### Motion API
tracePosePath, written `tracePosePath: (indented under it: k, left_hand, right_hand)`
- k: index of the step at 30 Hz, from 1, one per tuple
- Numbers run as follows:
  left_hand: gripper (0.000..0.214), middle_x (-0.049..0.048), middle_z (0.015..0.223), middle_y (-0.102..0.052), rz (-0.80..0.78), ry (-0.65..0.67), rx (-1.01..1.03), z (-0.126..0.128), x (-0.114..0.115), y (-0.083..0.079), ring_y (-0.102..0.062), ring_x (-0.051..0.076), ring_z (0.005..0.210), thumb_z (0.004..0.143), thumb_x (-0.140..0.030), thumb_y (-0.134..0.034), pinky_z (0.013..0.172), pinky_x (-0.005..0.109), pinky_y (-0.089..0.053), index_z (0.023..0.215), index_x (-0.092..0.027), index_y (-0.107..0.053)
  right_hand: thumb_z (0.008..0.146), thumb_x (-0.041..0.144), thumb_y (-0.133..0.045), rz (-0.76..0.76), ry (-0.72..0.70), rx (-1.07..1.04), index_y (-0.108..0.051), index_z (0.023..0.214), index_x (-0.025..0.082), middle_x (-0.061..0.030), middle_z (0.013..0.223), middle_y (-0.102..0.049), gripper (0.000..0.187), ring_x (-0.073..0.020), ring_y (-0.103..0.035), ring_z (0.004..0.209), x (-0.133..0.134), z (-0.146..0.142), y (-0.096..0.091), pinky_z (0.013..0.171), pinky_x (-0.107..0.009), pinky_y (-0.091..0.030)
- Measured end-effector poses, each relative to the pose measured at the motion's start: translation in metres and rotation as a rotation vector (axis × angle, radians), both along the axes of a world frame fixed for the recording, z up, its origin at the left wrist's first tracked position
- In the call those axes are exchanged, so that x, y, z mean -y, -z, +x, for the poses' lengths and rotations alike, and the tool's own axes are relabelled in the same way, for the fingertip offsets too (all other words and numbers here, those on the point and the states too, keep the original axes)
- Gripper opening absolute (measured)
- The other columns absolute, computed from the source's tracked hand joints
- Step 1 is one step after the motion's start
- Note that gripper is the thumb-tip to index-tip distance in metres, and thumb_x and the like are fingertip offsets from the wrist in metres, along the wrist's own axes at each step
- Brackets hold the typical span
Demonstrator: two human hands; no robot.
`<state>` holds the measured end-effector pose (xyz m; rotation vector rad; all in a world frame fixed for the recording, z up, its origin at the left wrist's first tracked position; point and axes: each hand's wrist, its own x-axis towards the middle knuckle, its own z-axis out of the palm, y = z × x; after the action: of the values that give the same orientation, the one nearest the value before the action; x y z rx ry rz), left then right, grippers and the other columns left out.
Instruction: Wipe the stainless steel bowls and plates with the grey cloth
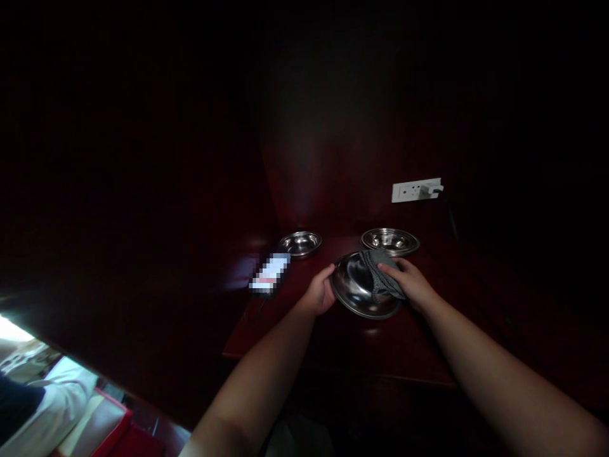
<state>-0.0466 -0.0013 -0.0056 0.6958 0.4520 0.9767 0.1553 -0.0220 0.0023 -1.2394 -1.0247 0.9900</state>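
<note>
A shiny steel bowl [354, 282] is tilted in front of me above the dark red table. My left hand [322, 292] grips its left rim, thumb on top and fingers beneath. A grey cloth [380, 270] lies bunched against the bowl's right side. My right hand [412, 282] is closed on that cloth and presses it to the metal, thumb on top; its other fingers are mostly hidden. Just behind the held bowl is a stack of steel bowls [390, 241]. Another steel bowl [300, 244] sits at the back left of the table.
A phone [269, 274] with a lit, blurred screen stands at the table's left. On the back wall is a white socket plate [404, 191] with a plug [431, 190] in it. Dark panels rise on the left. At lower left, a person's sleeve [66, 393] shows beyond the partition.
</note>
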Motion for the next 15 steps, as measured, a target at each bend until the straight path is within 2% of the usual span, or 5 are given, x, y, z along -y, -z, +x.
tracePosePath:
  k: [3,7,10,15]
  left_hand:
    - [0.029,0.0056,0.082,-0.067,0.043,-0.002,0.033,-0.005,0.001,-0.002,-0.063,0.015,0.075,0.078,-0.027,-0.053,0.078,0.029,-0.045,0.104,-0.014,-0.058]
    - [0.049,0.0049,0.102,-0.062,0.147,0.214,0.011,-0.009,0.007,-0.003,-0.062,0.017,0.085,0.074,-0.02,-0.058,0.078,0.033,-0.046,0.121,-0.027,-0.046]
    - [0.05,0.0066,0.107,-0.06,0.19,0.3,-0.072,-0.008,0.011,0.0,-0.061,0.02,0.09,0.069,-0.014,-0.063,0.081,0.04,-0.045,0.115,-0.027,-0.048]
    - [0.041,0.0061,0.097,-0.063,0.175,0.267,-0.141,-0.006,0.009,0.006,-0.062,0.02,0.085,0.067,-0.01,-0.065,0.08,0.041,-0.046,0.104,-0.02,-0.052]
  right_hand:
    - [0.056,0.043,-0.074,0.002,0.11,-0.006,-0.058,0.084,0.02,-0.0046,0.082,-0.066,0.04,-0.0189,-0.063,0.07,-0.003,0.002,0.0,0.063,-0.03,-0.051]
    - [0.054,0.048,-0.074,-0.012,0.217,0.04,-0.056,0.085,0.021,-0.0054,0.083,-0.065,0.045,-0.0209,-0.063,0.071,-0.007,0.005,0.003,0.062,-0.032,-0.051]
    - [0.053,0.051,-0.073,-0.011,0.226,0.098,-0.056,0.086,0.02,-0.0063,0.087,-0.065,0.048,-0.0222,-0.063,0.077,-0.009,0.006,0.007,0.066,-0.033,-0.05]
    - [0.054,0.049,-0.073,-0.003,0.185,0.105,-0.057,0.085,0.02,-0.005,0.083,-0.066,0.045,-0.0204,-0.063,0.074,-0.009,0.005,0.007,0.064,-0.031,-0.05]
